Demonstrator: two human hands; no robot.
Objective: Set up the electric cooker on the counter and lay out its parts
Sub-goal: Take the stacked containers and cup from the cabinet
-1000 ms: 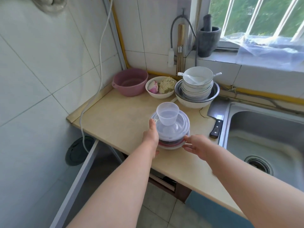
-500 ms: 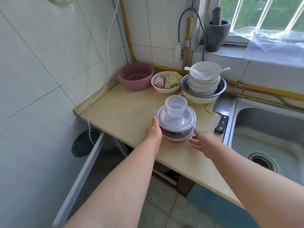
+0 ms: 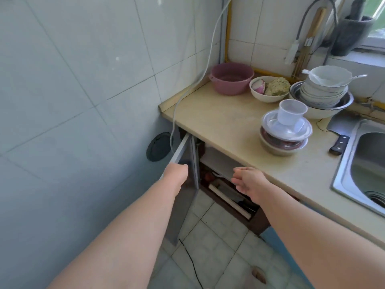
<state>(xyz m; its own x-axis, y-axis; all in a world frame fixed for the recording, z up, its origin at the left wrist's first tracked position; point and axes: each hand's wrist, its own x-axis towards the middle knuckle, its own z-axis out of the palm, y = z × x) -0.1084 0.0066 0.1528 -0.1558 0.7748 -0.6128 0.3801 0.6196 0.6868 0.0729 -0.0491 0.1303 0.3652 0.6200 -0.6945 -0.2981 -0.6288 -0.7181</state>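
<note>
No electric cooker can be made out in the head view. The grey cabinet door (image 3: pixel 187 207) under the beige counter (image 3: pixel 218 117) stands swung out. My left hand (image 3: pixel 177 174) is closed around the door's top edge, its fingers hidden behind it. My right hand (image 3: pixel 248 180) hovers open and holding nothing in front of the dark cabinet opening (image 3: pixel 220 180), just below the counter's front edge. Inside, I see a pale flat board (image 3: pixel 229 199) and something reddish, unclear. A stack of lidded plastic containers (image 3: pixel 283 138) with a clear cup (image 3: pixel 290 112) on top sits on the counter.
At the back of the counter are a pink basin (image 3: pixel 232 79), a bowl of food (image 3: pixel 268 88) and stacked bowls (image 3: pixel 325 90). A cleaver (image 3: pixel 339 134) lies beside the steel sink (image 3: pixel 370 163). A white cable (image 3: pixel 187 88) hangs down the wall; a black cord (image 3: pixel 191 263) trails across the floor tiles.
Both hands left the container stack and dropped below the counter. My left hand took hold of the cabinet door, my right moved to the opening. The view shifted down and left.
</note>
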